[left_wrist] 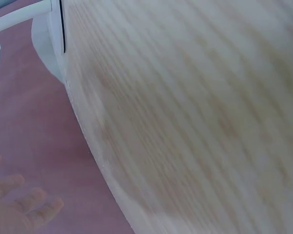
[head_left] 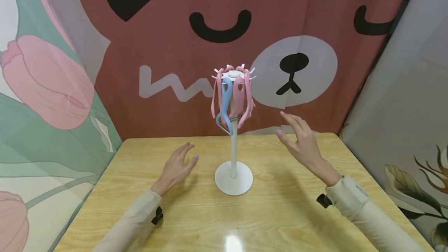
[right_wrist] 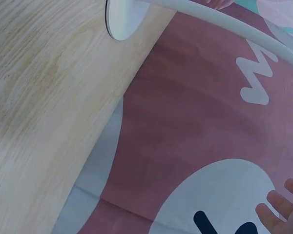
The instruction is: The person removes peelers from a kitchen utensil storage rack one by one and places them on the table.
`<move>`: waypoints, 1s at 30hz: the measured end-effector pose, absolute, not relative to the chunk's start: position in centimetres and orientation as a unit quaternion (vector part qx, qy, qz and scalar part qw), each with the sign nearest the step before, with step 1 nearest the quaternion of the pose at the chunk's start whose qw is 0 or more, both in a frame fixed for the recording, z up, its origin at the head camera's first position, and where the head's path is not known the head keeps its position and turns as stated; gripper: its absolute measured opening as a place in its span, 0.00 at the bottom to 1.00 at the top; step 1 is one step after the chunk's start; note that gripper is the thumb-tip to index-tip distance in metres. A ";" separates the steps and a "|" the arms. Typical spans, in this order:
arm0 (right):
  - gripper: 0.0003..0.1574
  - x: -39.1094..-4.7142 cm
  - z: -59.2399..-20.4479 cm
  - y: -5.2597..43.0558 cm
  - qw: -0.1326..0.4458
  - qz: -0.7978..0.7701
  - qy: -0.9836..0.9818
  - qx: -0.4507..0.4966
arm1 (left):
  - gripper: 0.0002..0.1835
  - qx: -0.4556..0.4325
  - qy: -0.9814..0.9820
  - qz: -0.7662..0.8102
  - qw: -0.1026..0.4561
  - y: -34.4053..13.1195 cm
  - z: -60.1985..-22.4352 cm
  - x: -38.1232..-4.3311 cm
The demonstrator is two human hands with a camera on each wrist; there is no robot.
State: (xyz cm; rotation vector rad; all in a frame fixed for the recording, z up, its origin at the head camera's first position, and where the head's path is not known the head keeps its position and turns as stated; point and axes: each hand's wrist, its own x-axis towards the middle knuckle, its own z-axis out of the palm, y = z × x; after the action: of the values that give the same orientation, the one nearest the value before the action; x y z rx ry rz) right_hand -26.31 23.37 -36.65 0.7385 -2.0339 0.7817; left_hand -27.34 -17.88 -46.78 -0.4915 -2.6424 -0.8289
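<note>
A white stand (head_left: 233, 154) rises from a round base (head_left: 225, 184) mid-table, with a ring of hooks around its top. From the hooks hang a blue Y-shaped peeler (head_left: 225, 98) and several pink utensils (head_left: 239, 96) packed close together. My left hand (head_left: 176, 166) hovers to the left of the base, fingers loosely extended and holding nothing. Over on the right and higher, my right hand (head_left: 303, 145) is also free, its thumb apart from its fingers. The right wrist view catches the pole (right_wrist: 210, 13) and some right-hand fingers (right_wrist: 273, 214); neither hand touches the stand.
The light wooden table (head_left: 196, 221) ends at a back edge close behind the stand. Behind it hangs a red-brown curtain (head_left: 168, 49) with a bear face. Floral fabric (head_left: 45, 135) borders the left side, and a grey printed cloth (head_left: 402, 108) the right.
</note>
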 end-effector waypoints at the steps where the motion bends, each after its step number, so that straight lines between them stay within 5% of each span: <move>1: 0.38 -26.3 -36.6 23.3 0.410 0.311 -0.806 0.293 | 0.33 -0.172 -0.927 -0.290 0.163 -17.8 -46.7 -27.4; 30: 0.38 -26.1 -34.8 22.5 0.411 0.329 -0.799 0.291 | 0.33 -0.202 -0.918 -0.306 0.150 -15.9 -46.6 -27.7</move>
State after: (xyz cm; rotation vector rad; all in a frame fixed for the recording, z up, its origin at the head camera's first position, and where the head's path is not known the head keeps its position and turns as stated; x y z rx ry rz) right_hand -26.08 22.51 -34.79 0.7329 -2.0110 0.8278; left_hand -27.71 -15.88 -46.60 -0.5801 -2.6379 -0.8790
